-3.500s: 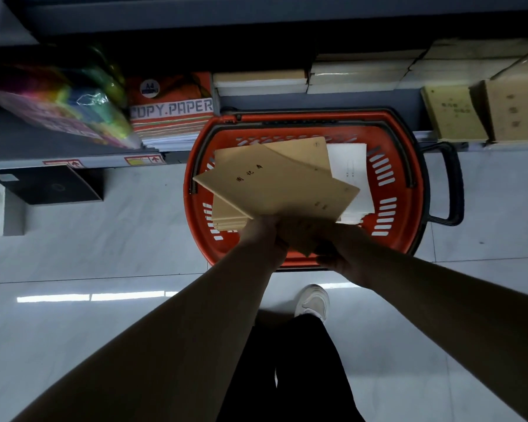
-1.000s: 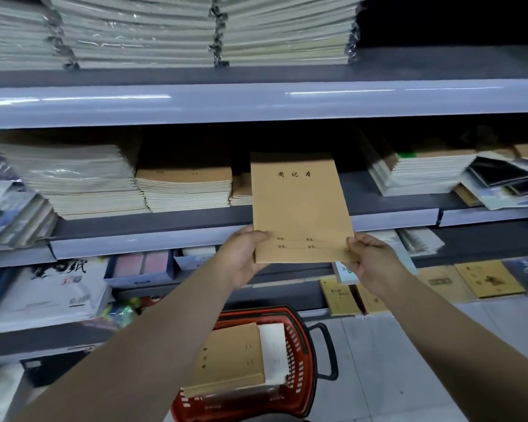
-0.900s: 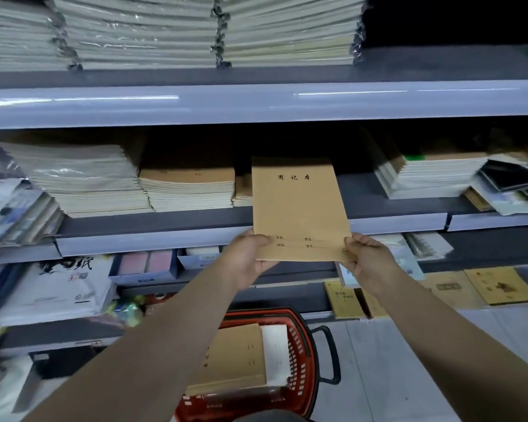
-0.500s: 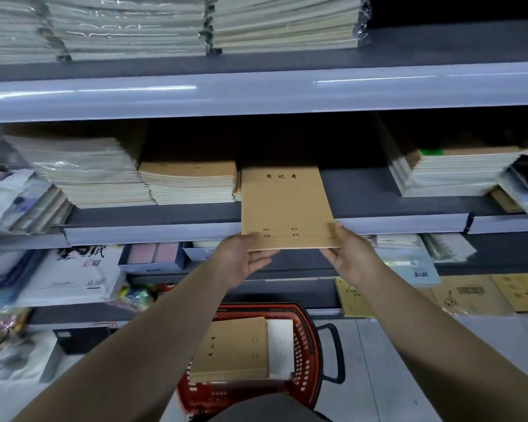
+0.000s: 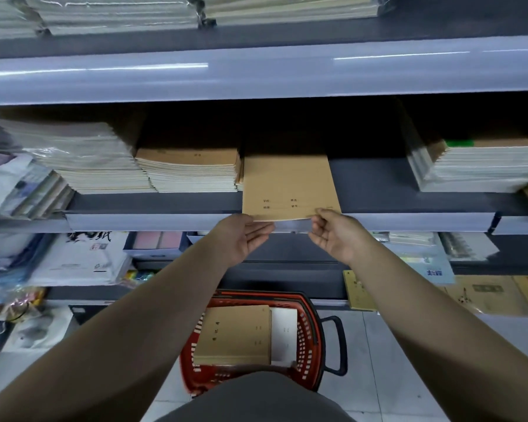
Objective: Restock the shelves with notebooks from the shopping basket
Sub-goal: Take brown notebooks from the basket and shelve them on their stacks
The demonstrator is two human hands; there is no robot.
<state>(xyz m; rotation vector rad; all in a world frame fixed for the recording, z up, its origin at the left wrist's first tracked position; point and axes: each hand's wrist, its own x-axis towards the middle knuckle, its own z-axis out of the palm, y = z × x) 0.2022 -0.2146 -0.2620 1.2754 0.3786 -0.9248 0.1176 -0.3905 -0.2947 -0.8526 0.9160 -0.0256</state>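
The middle shelf (image 5: 409,184) carries a stack of kraft notebooks (image 5: 189,169). The red shopping basket (image 5: 314,324) on the floor below holds spare notebooks (image 5: 235,333). One kraft notebook (image 5: 287,184) lies flat just right of the stack, its long axis running into the shelf and its near edge overhanging the lip, straight ahead of both hands. The left hand (image 5: 241,239) is open, with straight fingers at the near-left corner. The right hand (image 5: 336,236) pinches the near-right corner. Both arms are equally outstretched.

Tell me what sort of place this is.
Most likely a stationery shop aisle: tiered shelves carry stacks of notebooks and wrapped paper packs, a red shopping basket of more stands on the tiled floor, and the right hand holds a brown notebook at a shelf.
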